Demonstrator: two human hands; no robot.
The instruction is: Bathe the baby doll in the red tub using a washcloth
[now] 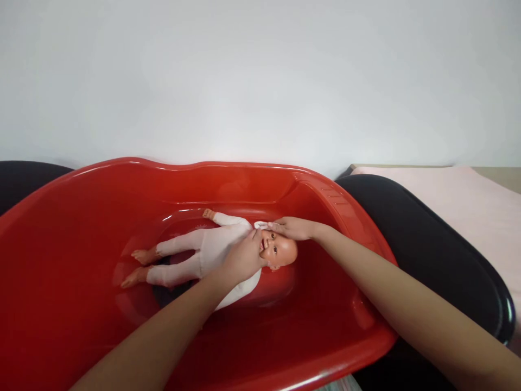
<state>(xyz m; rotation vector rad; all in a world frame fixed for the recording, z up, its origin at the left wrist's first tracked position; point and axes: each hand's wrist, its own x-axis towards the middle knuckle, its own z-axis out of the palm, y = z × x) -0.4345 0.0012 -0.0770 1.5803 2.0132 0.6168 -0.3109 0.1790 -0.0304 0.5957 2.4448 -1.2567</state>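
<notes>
A baby doll [222,247] in white clothing lies on its back in a red baby bathtub [73,260], its head to the right and its feet to the left. My left hand [244,255] reaches over its chest and curls at the neck and chin; part of that grip is hidden. Along the far side of the doll's head, my right hand [291,228] rests with its fingers stretched out flat. A small white bit, perhaps cloth [259,224], shows beside the right fingertips; I cannot tell whether they hold it.
A black padded surface [407,239] stands to the right of the tub, and another dark rounded shape [28,182] is at the left. Pink sheeting [451,201] lies at the far right. Behind the tub rises a pale wall [260,81].
</notes>
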